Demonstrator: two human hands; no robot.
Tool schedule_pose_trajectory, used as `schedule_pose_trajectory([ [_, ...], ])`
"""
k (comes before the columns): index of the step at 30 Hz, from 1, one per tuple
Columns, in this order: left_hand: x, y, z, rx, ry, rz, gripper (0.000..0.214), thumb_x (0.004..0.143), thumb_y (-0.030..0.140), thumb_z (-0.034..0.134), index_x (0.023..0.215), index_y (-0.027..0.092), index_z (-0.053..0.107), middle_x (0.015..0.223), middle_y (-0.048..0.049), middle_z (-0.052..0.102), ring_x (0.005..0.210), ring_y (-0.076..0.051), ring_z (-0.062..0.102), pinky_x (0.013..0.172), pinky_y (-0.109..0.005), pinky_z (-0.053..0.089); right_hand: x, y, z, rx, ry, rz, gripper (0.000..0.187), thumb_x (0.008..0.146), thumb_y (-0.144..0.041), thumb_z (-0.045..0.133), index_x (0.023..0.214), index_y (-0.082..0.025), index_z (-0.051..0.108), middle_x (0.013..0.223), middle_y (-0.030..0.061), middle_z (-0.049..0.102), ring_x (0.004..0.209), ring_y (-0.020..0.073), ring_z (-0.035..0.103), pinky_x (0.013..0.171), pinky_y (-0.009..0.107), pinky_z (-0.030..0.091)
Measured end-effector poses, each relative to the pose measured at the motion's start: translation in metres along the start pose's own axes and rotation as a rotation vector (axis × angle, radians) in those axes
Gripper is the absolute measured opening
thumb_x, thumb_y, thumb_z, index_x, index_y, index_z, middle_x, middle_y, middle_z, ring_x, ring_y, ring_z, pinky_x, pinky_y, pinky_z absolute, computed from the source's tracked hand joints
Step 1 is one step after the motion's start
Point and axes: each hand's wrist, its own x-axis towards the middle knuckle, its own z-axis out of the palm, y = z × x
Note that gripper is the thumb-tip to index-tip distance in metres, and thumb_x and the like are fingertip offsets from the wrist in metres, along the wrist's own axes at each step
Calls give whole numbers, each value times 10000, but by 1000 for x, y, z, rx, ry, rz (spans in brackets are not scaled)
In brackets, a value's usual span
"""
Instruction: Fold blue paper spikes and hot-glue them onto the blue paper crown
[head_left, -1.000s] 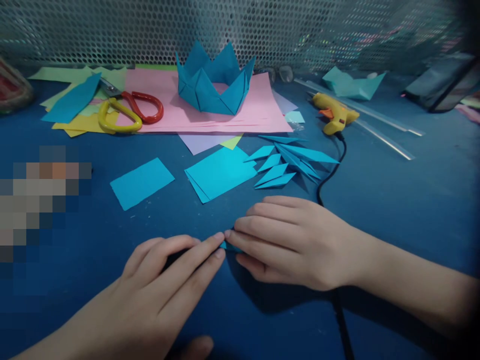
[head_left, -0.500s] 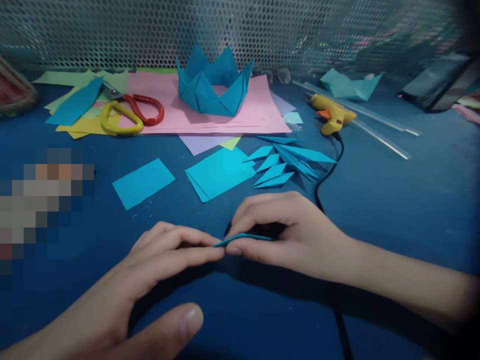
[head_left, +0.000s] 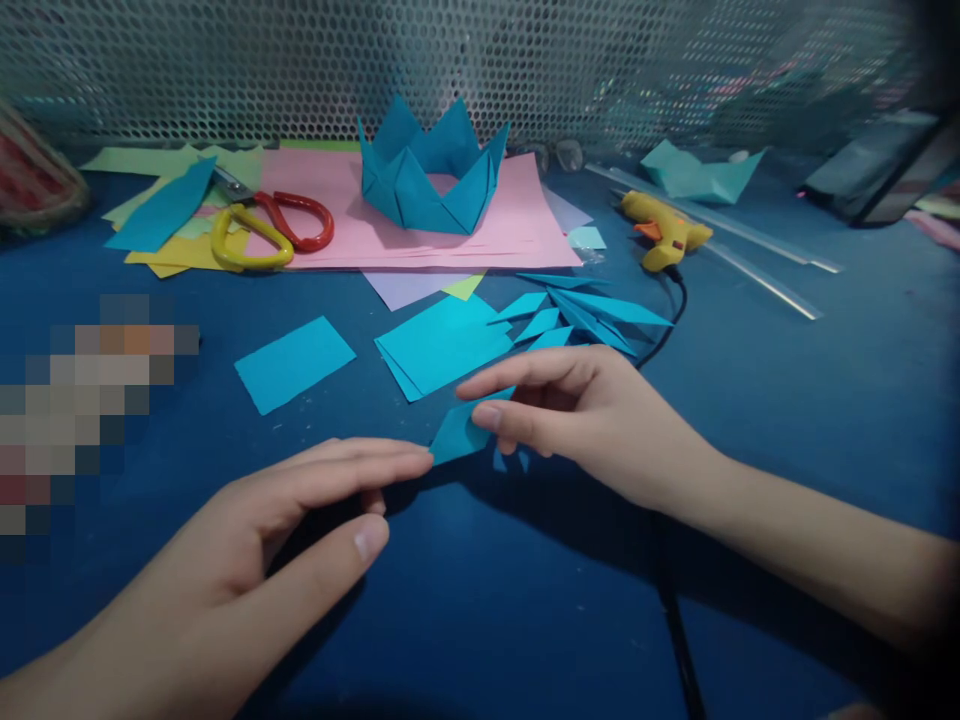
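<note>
Between thumb and fingers, my right hand (head_left: 559,405) pinches a folded piece of blue paper (head_left: 459,432) just above the blue table. My left hand (head_left: 315,520) has its fingers stretched out, and their tips touch the paper's left corner. Behind the hands lie a blue paper rectangle (head_left: 296,364) and a small stack of blue paper sheets (head_left: 442,350). Several thin folded blue paper pieces (head_left: 600,305) sit beyond my right hand, partly hidden by it. Farther back, a folded blue paper crown shape (head_left: 431,185) stands on pink sheets (head_left: 315,165).
Scissors with red and yellow handles (head_left: 274,228) lie on coloured paper at the back left. A yellow glue gun (head_left: 664,230) rests at the right, its black cord (head_left: 679,640) running toward me. Clear glue sticks (head_left: 765,280) lie beside it. A perforated metal panel (head_left: 300,70) borders the back.
My right hand has moved up and away with the blue paper, which now shows its flat face. The left hand's fingers have slid slightly, staying at the paper's corner.
</note>
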Motion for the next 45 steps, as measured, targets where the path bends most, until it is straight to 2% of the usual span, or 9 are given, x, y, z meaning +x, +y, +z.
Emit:
schedule_pose_trajectory([
  [5,2,1,2,-69,19,-43,251,949,428,519,1151,527,630,1196,190,695,1035,-62,693,778,-31,493,-1,3,3,-94,24,-108,114,795,-228,761,891,-167,774,671,-16,725,520,64,619,463,128,499],
  [10,-1,5,10,-38,124,38,251,934,331,504,1049,487,662,1079,190,716,1041,-58,676,856,-82,510,-4,7,0,-437,-12,-557,80,847,-90,699,825,-144,753,936,56,712,867,104,678,793,173,544],
  [13,-4,9,16,11,128,120,264,891,255,515,1012,445,652,1000,192,722,976,-40,665,900,-94,485,-3,8,-3,-547,-28,-671,132,876,-66,657,836,-155,746,901,41,626,800,81,627,750,174,537],
  [19,-3,8,16,50,231,40,227,892,272,516,1083,373,586,1138,80,622,1043,-93,620,856,-131,509,-2,7,-4,-491,-113,-630,167,913,-58,593,858,-179,695,1019,52,611,916,110,653,827,227,553],
  [22,-1,5,13,79,146,95,184,888,283,527,1062,331,563,1090,57,651,990,-107,639,824,-164,527,-3,6,-3,-429,-165,-610,166,921,-71,586,844,-174,691,1092,75,560,962,122,650,847,238,557],
  [28,-5,4,16,200,-51,306,334,845,180,506,1134,342,544,1020,77,704,997,-120,623,879,-245,500,-4,4,-2,-478,-236,-646,209,926,-46,559,875,-168,721,864,28,533,821,86,587,757,162,516],
  [33,-8,2,18,251,-73,376,401,862,149,488,1234,297,525,1112,39,705,1053,-139,599,926,-272,474,-5,2,-2,-463,-396,-554,217,917,-25,498,983,-113,686,912,65,691,883,110,635,809,186,501],
  [40,-6,3,13,196,-104,443,402,852,95,501,1213,269,535,1073,37,722,998,-109,641,878,-210,510,-8,-4,-9,-436,-532,-494,211,889,-71,560,1026,-47,718,947,111,718,864,140,655,805,225,517],
  [45,-5,4,19,205,-68,459,399,833,48,491,1135,292,586,1055,57,746,984,-112,671,896,-248,496,-6,-1,-9,-430,-473,-430,239,898,-72,608,1112,-125,700,974,51,737,873,102,671,787,176,522],
])
